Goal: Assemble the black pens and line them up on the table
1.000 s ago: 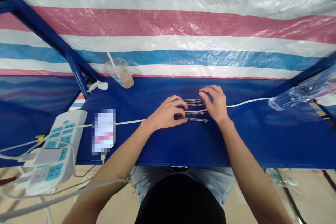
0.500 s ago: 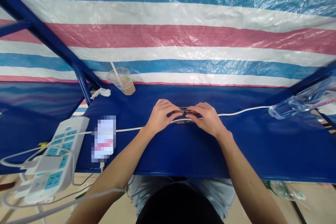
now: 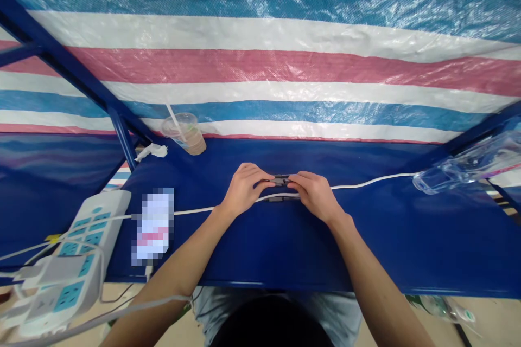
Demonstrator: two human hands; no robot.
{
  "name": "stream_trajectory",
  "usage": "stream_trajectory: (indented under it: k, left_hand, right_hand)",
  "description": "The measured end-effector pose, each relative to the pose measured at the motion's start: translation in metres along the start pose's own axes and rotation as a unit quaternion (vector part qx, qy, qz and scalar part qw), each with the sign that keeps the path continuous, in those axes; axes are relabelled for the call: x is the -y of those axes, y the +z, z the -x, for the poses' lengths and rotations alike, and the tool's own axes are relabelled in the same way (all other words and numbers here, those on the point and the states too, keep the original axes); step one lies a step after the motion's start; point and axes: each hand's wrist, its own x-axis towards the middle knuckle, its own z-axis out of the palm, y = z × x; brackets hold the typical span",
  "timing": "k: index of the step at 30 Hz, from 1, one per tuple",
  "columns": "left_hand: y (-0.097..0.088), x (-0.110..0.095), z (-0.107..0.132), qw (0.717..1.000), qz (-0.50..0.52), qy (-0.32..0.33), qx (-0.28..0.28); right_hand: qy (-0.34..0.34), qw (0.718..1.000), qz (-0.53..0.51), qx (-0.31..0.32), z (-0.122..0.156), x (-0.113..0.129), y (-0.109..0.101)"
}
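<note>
My left hand (image 3: pixel 246 190) and my right hand (image 3: pixel 315 196) lie close together on the blue tabletop (image 3: pixel 411 238), their fingers meeting over a dark pen (image 3: pixel 280 180). Both hands appear to pinch this pen from opposite ends. A second dark pen (image 3: pixel 280 199) lies just below, close to the fingertips of both hands. A white cable (image 3: pixel 366 185) runs across the table beneath the hands. Parts of both pens are hidden by my fingers.
To the left lie a pixelated phone (image 3: pixel 153 225) and a white power strip (image 3: pixel 93 241) with cables. A plastic cup with a straw (image 3: pixel 185 135) and a tissue (image 3: pixel 151 152) stand at the back left. A clear plastic bottle (image 3: pixel 459 165) lies at the right. A striped tarp hangs behind.
My hands have moved together from their separate positions over the pens, and their fingers now meet over them. The whole scene sits lower in the view.
</note>
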Motion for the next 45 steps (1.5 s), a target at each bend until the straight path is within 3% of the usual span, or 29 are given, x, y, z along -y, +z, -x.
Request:
stream_trajectory:
  k: [16,22,26,32,45]
  left_hand:
    - [-0.014,0.008,0.002,0.997,-0.054,0.059,0.008]
    - [-0.018,0.008,0.002,0.998,-0.059,0.035,0.005]
    - [-0.017,0.007,0.002,0.997,-0.060,0.046,0.001]
    - [-0.016,0.001,0.000,0.997,-0.052,0.021,0.058]
    - [-0.012,0.005,0.003,0.999,-0.044,0.008,0.030]
  right_hand:
    - [-0.029,0.996,0.036,-0.071,-0.005,0.003,0.020]
    - [-0.043,0.996,0.053,-0.052,-0.007,0.011,0.020]
    - [-0.039,0.995,0.062,-0.072,-0.007,0.012,0.022]
    - [-0.063,0.992,0.065,-0.093,-0.004,0.004,0.020]
    - [-0.070,0.988,0.056,-0.130,-0.003,-0.003,0.031]
